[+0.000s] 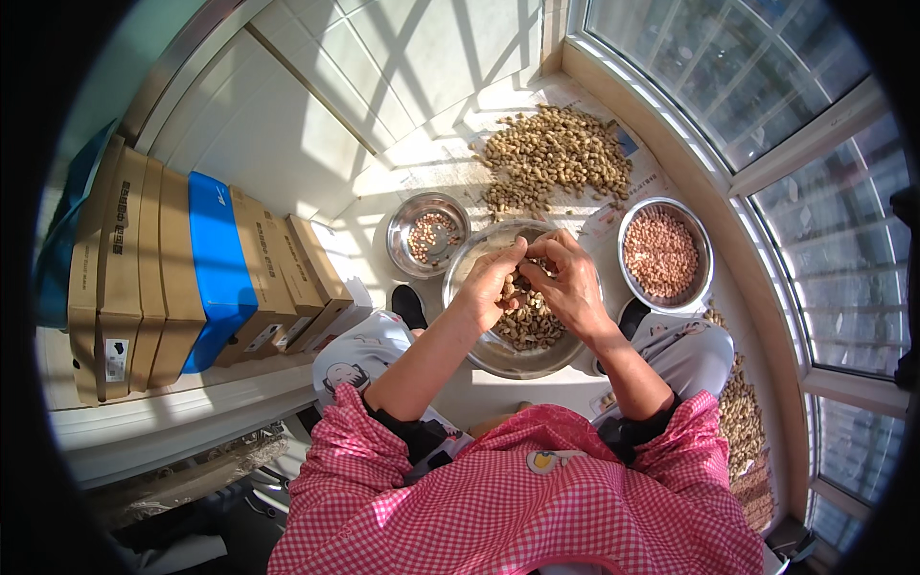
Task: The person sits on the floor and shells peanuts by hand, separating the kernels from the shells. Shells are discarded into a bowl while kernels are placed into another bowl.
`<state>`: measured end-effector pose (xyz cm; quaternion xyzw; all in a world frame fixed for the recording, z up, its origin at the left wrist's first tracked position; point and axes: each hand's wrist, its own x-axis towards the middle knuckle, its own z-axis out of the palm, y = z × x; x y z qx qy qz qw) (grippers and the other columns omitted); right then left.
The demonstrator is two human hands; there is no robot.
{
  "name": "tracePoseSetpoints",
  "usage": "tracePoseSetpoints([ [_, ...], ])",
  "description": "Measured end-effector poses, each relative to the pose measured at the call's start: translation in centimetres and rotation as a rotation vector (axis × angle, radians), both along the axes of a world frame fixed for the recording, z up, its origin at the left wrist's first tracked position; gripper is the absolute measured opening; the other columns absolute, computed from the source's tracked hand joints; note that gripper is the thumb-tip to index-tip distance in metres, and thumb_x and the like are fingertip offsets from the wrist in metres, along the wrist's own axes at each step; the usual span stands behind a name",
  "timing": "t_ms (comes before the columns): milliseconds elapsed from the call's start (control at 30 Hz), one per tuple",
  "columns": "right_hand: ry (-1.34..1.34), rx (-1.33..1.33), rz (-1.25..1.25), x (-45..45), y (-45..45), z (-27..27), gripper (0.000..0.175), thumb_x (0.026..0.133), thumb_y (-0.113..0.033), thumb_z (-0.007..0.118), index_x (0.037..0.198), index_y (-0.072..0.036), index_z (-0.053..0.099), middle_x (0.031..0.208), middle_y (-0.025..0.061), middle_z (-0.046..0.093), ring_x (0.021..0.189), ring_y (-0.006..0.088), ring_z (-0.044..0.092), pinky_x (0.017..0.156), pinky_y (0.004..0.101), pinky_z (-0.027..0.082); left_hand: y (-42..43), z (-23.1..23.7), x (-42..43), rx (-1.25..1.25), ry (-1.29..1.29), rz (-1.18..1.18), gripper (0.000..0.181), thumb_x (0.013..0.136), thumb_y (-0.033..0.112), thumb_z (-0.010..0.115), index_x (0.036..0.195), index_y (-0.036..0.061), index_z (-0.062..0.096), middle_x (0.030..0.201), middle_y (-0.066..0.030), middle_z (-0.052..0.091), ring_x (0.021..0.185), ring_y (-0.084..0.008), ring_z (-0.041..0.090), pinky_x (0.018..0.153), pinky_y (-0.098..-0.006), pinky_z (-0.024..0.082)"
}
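Both hands are over a wide metal basin (pixel 528 365) that stands between my feet, with peanut shells (pixel 532 327) inside it. My left hand (pixel 492 282) is curled around several unshelled peanuts (pixel 511 289) in its palm, its thumb pointing up and away from me. Bent fingers of my right hand (pixel 571 280) meet the left thumb and fingertips above the basin. Whatever lies between the touching fingertips is too small and covered to make out.
Left of the basin, a small metal bowl (pixel 397 251) holds some shelled peanuts. On the right, another metal bowl (pixel 708 269) is full of pink kernels. Unshelled peanuts (pixel 553 158) lie heaped on newspaper ahead. Cardboard boxes (pixel 129 273) line a left shelf; windows (pixel 826 266) border the right.
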<state>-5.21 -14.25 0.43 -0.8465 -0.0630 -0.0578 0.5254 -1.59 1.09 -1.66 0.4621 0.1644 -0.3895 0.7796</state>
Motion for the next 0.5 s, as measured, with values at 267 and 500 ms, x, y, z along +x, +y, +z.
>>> tracePoseSetpoints([
  [267, 0.186, 0.490, -0.032, 0.2, -0.4, 0.1, 0.012, 0.087, -0.006, 0.065, 0.094, 0.003, 0.061, 0.089, 0.0036, 0.054, 0.074, 0.0093, 0.055, 0.066, 0.0236, 0.046, 1.0, -0.8, 0.7, -0.146, -0.001, 0.012, 0.030, 0.092, 0.038, 0.060, 0.096, 0.0082, 0.062, 0.083, -0.0012, 0.064, 0.069, -0.0112, 0.059, 0.043, -0.0199, 0.037],
  [500, 0.110, 0.674, 0.040, 0.1, 0.1, -0.4, 0.010, 0.085, 0.001, 0.064, 0.094, 0.003, 0.061, 0.093, 0.0040, 0.054, 0.074, 0.0095, 0.059, 0.066, 0.0223, 0.047, 0.7, 0.0, 0.1, -0.253, 0.055, 0.067, 0.015, 0.088, 0.027, 0.067, 0.092, 0.0122, 0.067, 0.079, 0.0018, 0.062, 0.067, -0.0091, 0.056, 0.045, -0.0197, 0.036],
])
